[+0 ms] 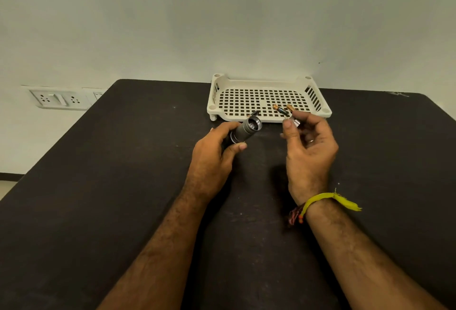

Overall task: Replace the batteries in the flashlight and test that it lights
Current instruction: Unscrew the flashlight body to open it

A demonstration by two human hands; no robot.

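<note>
Flashlight apart, cap off, batteries waiting in tray.

My left hand (217,151) wraps the flashlight body (245,130), open end angled up for loading. My right hand (308,144) pinches the small metal end cap (294,122) between thumb and fingers, held clear. Batteries (281,110) lie in the white tray (266,82) just beyond, within reach.

Flashlight (246,129) brushed grey metal; tray (269,80) cream plastic; table (123,161) matt black.

No legible text; label on battery (282,111) in tray (269,82) too blurred to read.
</note>
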